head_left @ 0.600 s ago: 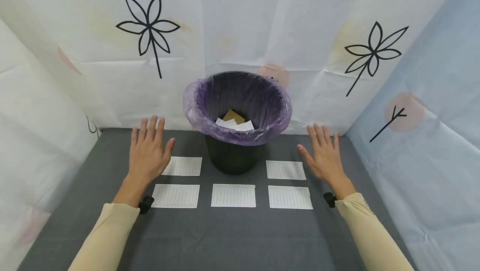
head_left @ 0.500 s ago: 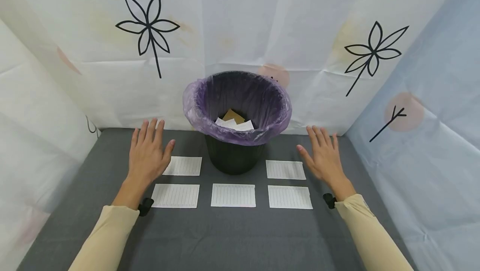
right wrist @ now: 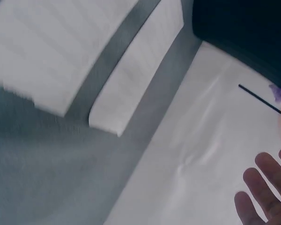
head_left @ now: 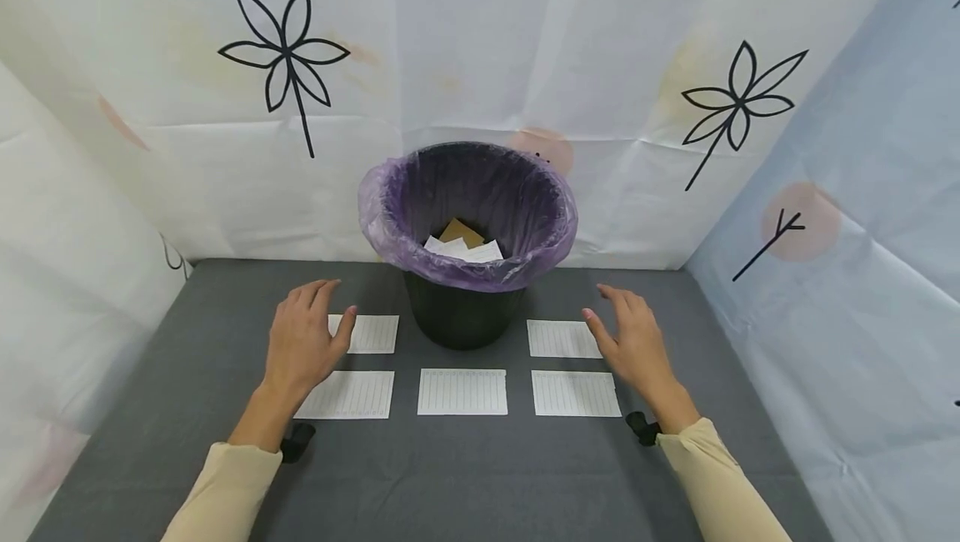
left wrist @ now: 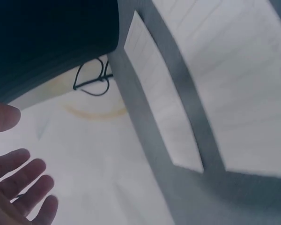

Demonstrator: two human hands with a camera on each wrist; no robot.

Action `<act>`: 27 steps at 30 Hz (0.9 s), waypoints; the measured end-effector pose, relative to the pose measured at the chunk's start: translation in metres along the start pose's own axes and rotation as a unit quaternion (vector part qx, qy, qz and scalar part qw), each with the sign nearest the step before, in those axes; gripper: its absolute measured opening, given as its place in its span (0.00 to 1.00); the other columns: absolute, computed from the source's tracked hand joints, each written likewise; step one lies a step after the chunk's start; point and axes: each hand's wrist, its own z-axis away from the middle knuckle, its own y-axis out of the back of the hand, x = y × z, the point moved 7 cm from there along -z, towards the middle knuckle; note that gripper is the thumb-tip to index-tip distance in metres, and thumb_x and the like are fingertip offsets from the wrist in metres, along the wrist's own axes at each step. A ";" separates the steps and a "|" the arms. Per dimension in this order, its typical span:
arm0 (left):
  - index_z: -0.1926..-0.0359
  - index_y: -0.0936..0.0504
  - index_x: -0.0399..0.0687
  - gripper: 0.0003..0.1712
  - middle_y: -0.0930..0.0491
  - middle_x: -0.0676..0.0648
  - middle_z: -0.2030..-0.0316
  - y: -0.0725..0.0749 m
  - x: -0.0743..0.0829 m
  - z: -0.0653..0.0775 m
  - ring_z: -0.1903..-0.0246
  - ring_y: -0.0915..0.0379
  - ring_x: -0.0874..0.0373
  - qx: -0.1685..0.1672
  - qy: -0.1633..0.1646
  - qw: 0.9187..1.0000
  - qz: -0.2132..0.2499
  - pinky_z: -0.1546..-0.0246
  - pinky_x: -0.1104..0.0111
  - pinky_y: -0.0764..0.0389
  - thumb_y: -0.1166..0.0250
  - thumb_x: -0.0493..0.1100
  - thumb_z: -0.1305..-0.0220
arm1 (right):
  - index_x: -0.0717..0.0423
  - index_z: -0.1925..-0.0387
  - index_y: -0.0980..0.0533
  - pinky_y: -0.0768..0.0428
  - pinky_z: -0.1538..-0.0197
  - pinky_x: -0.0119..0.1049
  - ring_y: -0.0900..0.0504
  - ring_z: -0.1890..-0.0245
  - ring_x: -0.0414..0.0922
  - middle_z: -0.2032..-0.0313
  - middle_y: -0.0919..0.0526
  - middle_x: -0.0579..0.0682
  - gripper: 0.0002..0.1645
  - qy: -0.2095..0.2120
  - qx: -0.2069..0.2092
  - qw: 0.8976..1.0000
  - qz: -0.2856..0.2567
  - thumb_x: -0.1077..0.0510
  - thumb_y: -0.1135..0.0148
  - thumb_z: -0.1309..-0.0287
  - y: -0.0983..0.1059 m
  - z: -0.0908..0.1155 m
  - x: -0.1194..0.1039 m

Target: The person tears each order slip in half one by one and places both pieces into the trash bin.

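Observation:
My left hand hovers above the left side of the table, over part of the far left sheet of lined paper, and holds nothing. On the other side my right hand is near the far right lined sheet, also without anything in it. Fingers of both hands are relaxed and spread from the thumb. Three more lined sheets lie in a front row: a left one, a middle one and a right one. The wrist views show loose fingers with nothing between them.
A dark bin with a purple plastic liner stands at the back middle of the grey table. White papers and a brown piece lie inside it. Printed cloth walls surround the table.
Both hands have lowered and drawn slightly back toward the person, their fingers bending a little from nearly straight. The head view has shifted slightly. The sheets and the bin stay in place.

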 end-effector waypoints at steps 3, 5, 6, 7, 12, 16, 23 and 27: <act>0.47 0.20 0.27 0.23 0.20 0.29 0.52 -0.006 0.002 0.009 0.50 0.25 0.31 -0.022 0.034 0.999 0.026 0.53 0.39 0.25 0.31 0.40 0.38 | 0.68 0.41 0.26 0.25 0.47 0.60 0.23 0.48 0.62 0.48 0.20 0.64 0.27 -0.011 -0.003 1.000 -0.026 0.56 0.33 0.35 -0.006 0.007 -0.007; 0.47 0.20 0.28 0.22 0.20 0.31 0.51 -0.011 0.004 0.015 0.50 0.25 0.32 -0.042 0.062 0.996 0.051 0.53 0.40 0.25 0.31 0.39 0.37 | 0.68 0.43 0.24 0.23 0.49 0.58 0.22 0.50 0.60 0.51 0.18 0.62 0.25 -0.015 -0.003 0.999 -0.044 0.58 0.31 0.36 -0.010 0.011 -0.012; 0.47 0.19 0.29 0.21 0.20 0.31 0.51 -0.013 0.005 0.018 0.50 0.24 0.33 -0.052 0.076 0.994 0.064 0.53 0.40 0.25 0.31 0.39 0.37 | 0.67 0.44 0.23 0.22 0.50 0.57 0.21 0.52 0.59 0.52 0.18 0.61 0.24 -0.017 -0.003 0.998 -0.054 0.59 0.31 0.37 -0.013 0.013 -0.015; 0.47 0.19 0.30 0.21 0.19 0.32 0.51 -0.016 0.006 0.021 0.50 0.24 0.34 -0.060 0.087 0.991 0.078 0.53 0.41 0.24 0.31 0.39 0.37 | 0.67 0.45 0.22 0.22 0.51 0.56 0.20 0.53 0.57 0.53 0.17 0.61 0.23 -0.019 -0.003 0.998 -0.065 0.59 0.30 0.38 -0.016 0.015 -0.017; 0.47 0.18 0.32 0.19 0.17 0.36 0.53 -0.030 0.013 0.032 0.54 0.21 0.39 -0.079 0.116 0.981 0.137 0.56 0.45 0.22 0.30 0.37 0.38 | 0.63 0.50 0.19 0.18 0.54 0.53 0.16 0.57 0.53 0.56 0.15 0.56 0.20 -0.048 -0.014 0.992 -0.118 0.59 0.26 0.42 -0.035 0.024 -0.027; 0.47 0.18 0.32 0.21 0.17 0.37 0.55 -0.044 0.022 0.041 0.56 0.20 0.40 -0.098 0.126 0.971 0.176 0.55 0.47 0.21 0.27 0.37 0.41 | 0.63 0.51 0.18 0.17 0.55 0.52 0.14 0.59 0.53 0.57 0.14 0.56 0.21 -0.082 -0.035 0.982 -0.166 0.60 0.24 0.45 -0.055 0.031 -0.035; 0.43 0.19 0.31 0.27 0.16 0.38 0.51 -0.073 0.037 0.059 0.51 0.19 0.41 -0.172 0.151 0.946 0.228 0.49 0.47 0.21 0.24 0.39 0.42 | 0.67 0.50 0.18 0.18 0.51 0.52 0.14 0.57 0.54 0.58 0.14 0.55 0.23 -0.133 -0.086 0.961 -0.228 0.63 0.22 0.48 -0.091 0.044 -0.050; 0.44 0.19 0.31 0.30 0.16 0.39 0.50 -0.084 0.046 0.063 0.48 0.20 0.42 -0.205 0.137 0.941 0.233 0.47 0.49 0.22 0.21 0.40 0.45 | 0.67 0.52 0.18 0.18 0.51 0.50 0.15 0.57 0.53 0.59 0.14 0.55 0.22 -0.134 -0.111 0.958 -0.227 0.63 0.21 0.49 -0.107 0.047 -0.058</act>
